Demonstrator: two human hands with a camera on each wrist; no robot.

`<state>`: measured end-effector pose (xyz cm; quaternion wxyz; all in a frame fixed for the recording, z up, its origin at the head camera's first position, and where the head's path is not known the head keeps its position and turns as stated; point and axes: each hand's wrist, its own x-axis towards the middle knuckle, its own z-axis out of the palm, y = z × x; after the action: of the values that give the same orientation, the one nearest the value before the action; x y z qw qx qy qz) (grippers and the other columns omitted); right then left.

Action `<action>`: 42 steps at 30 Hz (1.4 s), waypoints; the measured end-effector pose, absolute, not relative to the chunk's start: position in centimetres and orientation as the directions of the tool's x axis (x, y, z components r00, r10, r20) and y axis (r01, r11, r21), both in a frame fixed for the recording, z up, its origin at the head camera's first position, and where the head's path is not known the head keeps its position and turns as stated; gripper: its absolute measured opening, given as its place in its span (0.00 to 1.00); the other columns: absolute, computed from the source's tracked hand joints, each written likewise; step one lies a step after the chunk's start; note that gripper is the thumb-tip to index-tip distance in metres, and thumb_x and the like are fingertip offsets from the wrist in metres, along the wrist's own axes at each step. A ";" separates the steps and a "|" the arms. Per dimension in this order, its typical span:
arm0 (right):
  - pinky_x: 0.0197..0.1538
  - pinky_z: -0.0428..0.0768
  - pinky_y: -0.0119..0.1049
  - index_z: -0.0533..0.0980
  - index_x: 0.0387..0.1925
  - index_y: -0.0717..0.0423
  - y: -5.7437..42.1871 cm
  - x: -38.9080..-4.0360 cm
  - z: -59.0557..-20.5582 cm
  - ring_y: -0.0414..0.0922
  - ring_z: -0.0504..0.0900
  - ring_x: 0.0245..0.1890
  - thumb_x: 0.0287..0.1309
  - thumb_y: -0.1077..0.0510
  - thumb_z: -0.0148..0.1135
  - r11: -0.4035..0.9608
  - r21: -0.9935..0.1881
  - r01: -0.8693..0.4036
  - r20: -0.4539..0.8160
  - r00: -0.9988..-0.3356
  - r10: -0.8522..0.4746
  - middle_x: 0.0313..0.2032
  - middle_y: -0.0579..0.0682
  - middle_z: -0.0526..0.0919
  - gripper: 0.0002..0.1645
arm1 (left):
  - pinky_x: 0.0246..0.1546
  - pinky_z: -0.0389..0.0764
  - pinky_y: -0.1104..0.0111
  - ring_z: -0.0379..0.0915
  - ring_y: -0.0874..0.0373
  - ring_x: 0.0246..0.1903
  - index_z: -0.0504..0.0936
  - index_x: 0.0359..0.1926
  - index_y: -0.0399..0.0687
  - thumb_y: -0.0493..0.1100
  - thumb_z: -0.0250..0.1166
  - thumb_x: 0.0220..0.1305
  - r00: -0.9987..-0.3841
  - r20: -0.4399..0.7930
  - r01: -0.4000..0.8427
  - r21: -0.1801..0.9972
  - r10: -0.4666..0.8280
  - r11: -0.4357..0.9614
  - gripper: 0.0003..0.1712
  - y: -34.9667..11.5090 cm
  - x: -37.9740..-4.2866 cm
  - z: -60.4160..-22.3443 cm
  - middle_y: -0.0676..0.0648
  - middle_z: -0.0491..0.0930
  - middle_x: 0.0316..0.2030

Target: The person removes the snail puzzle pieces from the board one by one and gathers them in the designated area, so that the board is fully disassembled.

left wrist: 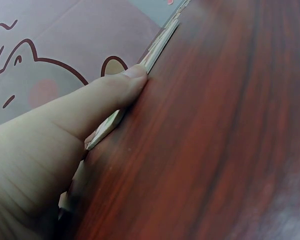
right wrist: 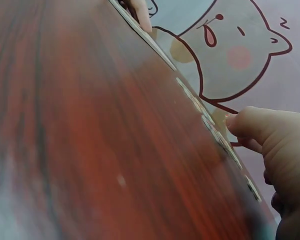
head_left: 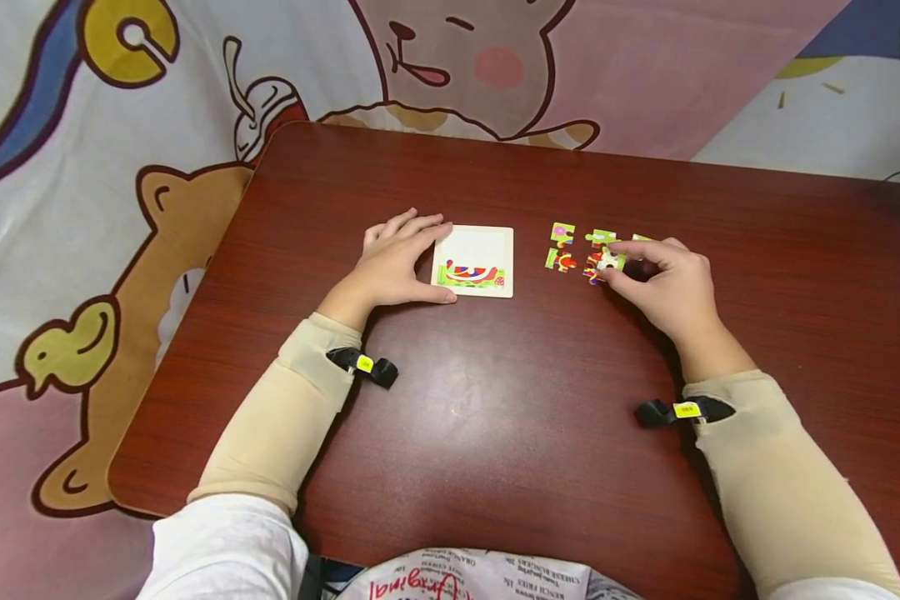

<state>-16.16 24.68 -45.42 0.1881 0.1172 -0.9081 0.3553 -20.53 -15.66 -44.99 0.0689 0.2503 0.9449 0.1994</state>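
A square puzzle board (head_left: 474,243) with a pale rim lies flat on the table. Colourful pieces (head_left: 471,275) fill its lower part, and the upper part is plain white. My left hand (head_left: 396,265) rests at the board's left side, fingers spread, thumb on the lower left corner and index finger at the upper left one. In the left wrist view, that thumb (left wrist: 115,92) touches the board's edge. Over the loose pieces to the right, my right hand (head_left: 667,279) pinches a green and white puzzle piece (head_left: 610,261) between thumb and index finger.
Loose puzzle pieces (head_left: 562,234) lie in rows right of the board, some partly hidden by the right hand. The dark red-brown table (head_left: 495,400) extends on all sides. A cartoon-printed cloth (head_left: 645,83) hangs behind its far edge.
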 end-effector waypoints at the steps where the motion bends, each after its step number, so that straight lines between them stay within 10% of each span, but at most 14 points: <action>1: 0.34 0.64 0.25 0.92 0.44 0.55 24.8 -16.1 -45.4 0.38 0.71 0.29 0.50 0.65 0.82 0.724 -0.601 -0.339 0.420 -0.904 -0.074 0.27 0.56 0.82 0.17 | 0.71 0.49 0.44 0.40 0.47 0.83 0.63 0.84 0.61 0.79 0.76 0.48 -0.865 -0.030 0.446 0.411 0.501 0.795 0.66 -15.7 -20.5 -45.0 0.55 0.57 0.82; 42: 0.47 0.62 0.37 0.88 0.37 0.61 27.7 -15.3 -45.8 0.47 0.71 0.41 0.47 0.68 0.77 0.735 -0.607 -0.303 0.363 -0.928 -0.083 0.39 0.56 0.84 0.12 | 0.70 0.50 0.45 0.40 0.48 0.83 0.62 0.84 0.61 0.79 0.75 0.48 -0.866 -0.035 0.443 0.410 0.499 0.797 0.67 -15.7 -20.7 -45.1 0.56 0.57 0.82</action>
<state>-15.32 27.75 -45.81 0.1578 0.1049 -0.9179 0.3486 -20.66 -15.70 -45.09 0.0707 0.2491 0.9453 0.1983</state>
